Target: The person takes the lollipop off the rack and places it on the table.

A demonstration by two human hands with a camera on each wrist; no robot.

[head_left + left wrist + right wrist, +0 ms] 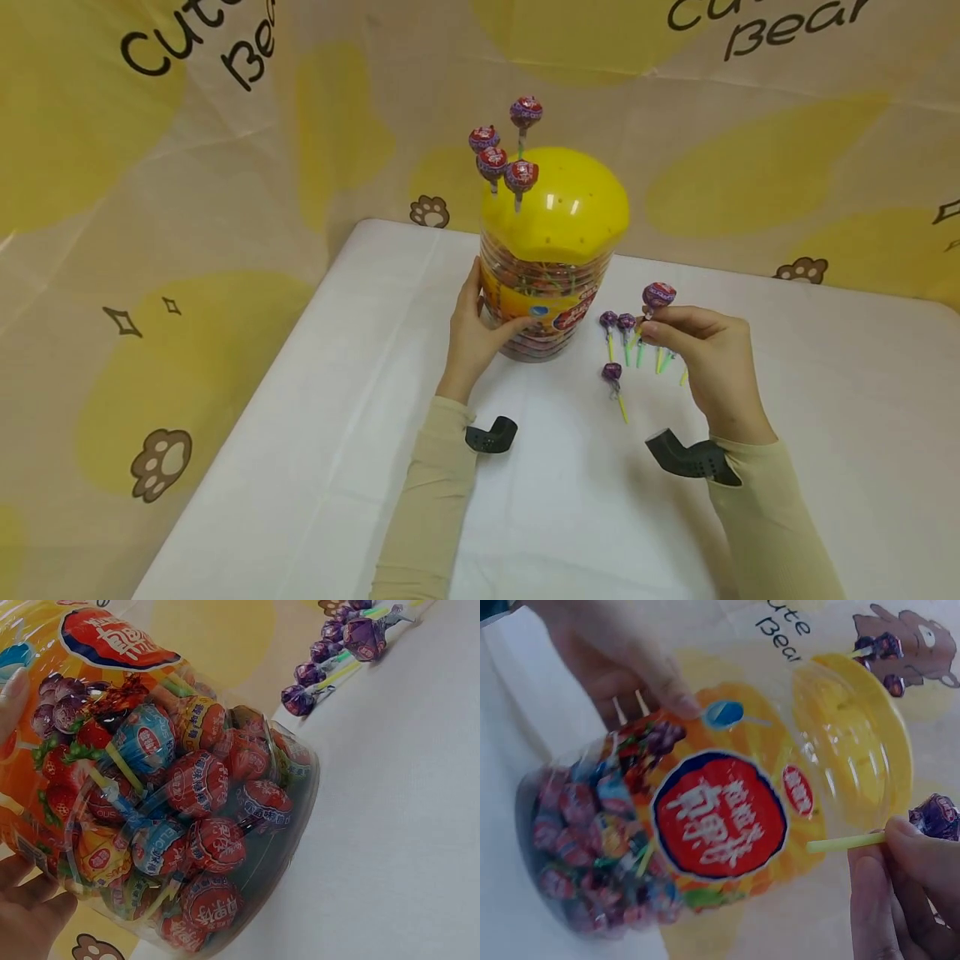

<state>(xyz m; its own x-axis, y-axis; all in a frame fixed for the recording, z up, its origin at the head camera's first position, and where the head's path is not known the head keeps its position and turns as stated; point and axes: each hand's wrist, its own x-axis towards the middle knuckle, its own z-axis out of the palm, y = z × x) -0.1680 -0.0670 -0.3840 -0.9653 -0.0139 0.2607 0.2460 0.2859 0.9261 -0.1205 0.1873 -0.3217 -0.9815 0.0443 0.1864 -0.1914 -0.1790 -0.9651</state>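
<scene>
Two cream sleeves [427, 500] reach forward from the near edge of a white tabletop [315, 400], each wrist carrying a small black camera mount. Right hand [708, 362] pinches the pale green stick of a purple-wrapped lollipop [658, 294] between thumb and fingertips [900, 847]. Its wrapped head stands up above the fingers and the stick points down into the hand, roughly upright.

Directly to the left of that lollipop stands a clear plastic tub [543, 308] near the middle of the tabletop, towards the far edge. It is packed with red, blue and orange wrapped lollipops and capped by a yellow domed lid [562, 204] dotted with small holes. Four lollipops [504, 154] already stand stick-down on the lid's far left side. The held lollipop sits lower than the lid and just beside the tub, so the right hand is the nearer one to the lid's empty holes.

Left hand [472, 333] grasps the tub's left wall, fingers curved round its label.

Loose purple lollipops [618, 333] lie on the tabletop between the tub and the right hand, sticks pointing towards the near edge.
</scene>
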